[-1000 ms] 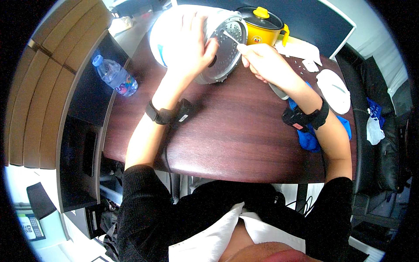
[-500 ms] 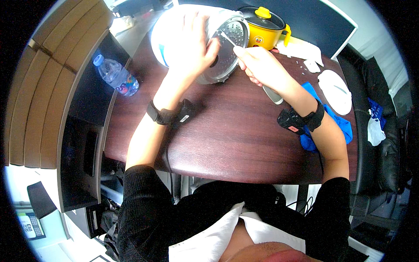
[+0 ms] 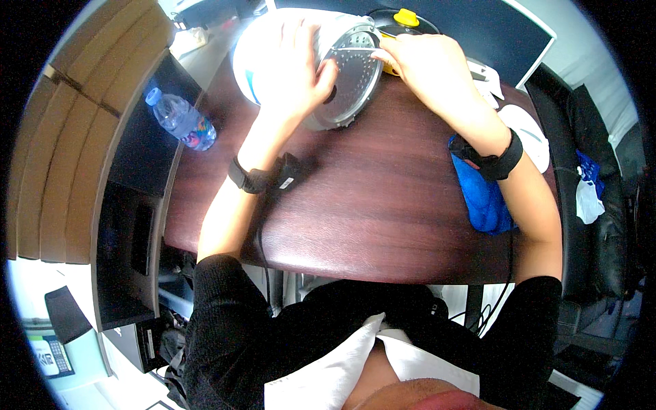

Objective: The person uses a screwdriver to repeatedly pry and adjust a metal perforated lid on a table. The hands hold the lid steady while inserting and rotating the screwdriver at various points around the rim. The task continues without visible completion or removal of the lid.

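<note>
A white cylindrical appliance (image 3: 256, 55) lies on its side at the table's back, its perforated metal plate (image 3: 352, 85) facing right. My left hand (image 3: 297, 78) grips its body, fingers over the white top and thumb beside the plate. My right hand (image 3: 434, 68) is closed on a thin tool (image 3: 352, 48), whose pale rod lies across the plate's upper part. The tool's handle is hidden by the hand. A yellow pot (image 3: 406, 20) with a dark lid sits behind my right hand, mostly covered.
A plastic bottle (image 3: 179, 119) is at the left, beside dark shelving. A blue cloth (image 3: 478, 198) lies under my right forearm, near a white oval object (image 3: 529, 130). White scraps (image 3: 488, 85) sit at the back right. A dark panel (image 3: 512, 48) edges the back.
My right hand has moved up and slightly right, its rod turning from slanted to nearly horizontal, and now covers more of the yellow pot. My left hand stays on the appliance.
</note>
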### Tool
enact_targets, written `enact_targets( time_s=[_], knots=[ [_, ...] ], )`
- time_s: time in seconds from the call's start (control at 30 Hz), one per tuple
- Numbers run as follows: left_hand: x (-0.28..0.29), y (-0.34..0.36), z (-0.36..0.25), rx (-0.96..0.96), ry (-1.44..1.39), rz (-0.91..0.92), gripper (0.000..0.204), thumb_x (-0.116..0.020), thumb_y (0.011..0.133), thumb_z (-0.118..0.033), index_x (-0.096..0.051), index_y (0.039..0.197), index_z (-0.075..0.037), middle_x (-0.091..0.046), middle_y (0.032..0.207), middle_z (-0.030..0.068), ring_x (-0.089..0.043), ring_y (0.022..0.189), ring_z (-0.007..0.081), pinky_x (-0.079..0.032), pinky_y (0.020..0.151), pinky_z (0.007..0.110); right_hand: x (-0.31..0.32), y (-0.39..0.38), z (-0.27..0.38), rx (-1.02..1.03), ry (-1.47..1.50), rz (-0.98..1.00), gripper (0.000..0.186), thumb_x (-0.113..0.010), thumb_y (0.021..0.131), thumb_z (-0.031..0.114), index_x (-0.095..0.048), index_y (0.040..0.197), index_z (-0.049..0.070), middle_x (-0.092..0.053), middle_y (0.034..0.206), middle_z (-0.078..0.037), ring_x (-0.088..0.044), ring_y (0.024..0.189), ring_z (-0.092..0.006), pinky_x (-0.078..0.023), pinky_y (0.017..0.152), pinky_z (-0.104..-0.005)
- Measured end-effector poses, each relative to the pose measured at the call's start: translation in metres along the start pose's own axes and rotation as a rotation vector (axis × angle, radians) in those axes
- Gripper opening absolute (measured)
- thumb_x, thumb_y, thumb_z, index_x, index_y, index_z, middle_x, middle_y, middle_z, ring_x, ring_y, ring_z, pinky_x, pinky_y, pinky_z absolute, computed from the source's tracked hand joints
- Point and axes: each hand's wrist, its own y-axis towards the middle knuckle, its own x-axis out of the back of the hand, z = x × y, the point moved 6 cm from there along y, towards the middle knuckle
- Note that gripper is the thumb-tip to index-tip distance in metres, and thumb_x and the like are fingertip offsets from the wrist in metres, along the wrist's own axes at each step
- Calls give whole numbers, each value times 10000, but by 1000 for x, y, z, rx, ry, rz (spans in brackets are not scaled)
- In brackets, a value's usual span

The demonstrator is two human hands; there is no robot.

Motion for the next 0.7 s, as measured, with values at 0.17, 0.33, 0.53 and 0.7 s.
enact_targets(
  time_s=[0.17,0.33,0.53,0.7],
  knots=[
    [4,3,-2,-12,-12,9,530,-654,784,-248,-496,1253,-58,-518,1302,203,-415,1264,430,-301,1068,514,-1,-5,-13,-257,333,22,310,-560,920,333,-655,811,58,-629,653,-136,-639,612,-286,-497,556,-375],
    [0,2,-1,-3,-18,9,537,-659,780,-250,-499,1254,-56,-521,1299,201,-422,1261,417,-305,1069,504,-27,-26,0,-594,882,323,441,-503,953,364,-654,764,-5,-622,655,-168,-627,616,-266,-477,621,-383],
    [0,1,-3,-19,14,-7,543,-661,780,-254,-503,1256,-43,-524,1296,200,-428,1257,417,-310,1069,494,-41,-33,14,-768,998,451,472,-498,954,381,-646,774,-29,-629,660,-154,-624,619,-254,-491,648,-367],
    [1,2,-3,-18,-1,-3,549,-660,784,-255,-496,1261,-39,-524,1293,202,-424,1262,418,-309,1071,494,-46,-35,17,-782,1041,501,476,-495,957,383,-646,783,-33,-632,672,-159,-626,622,-256,-492,653,-367]
  ],
)
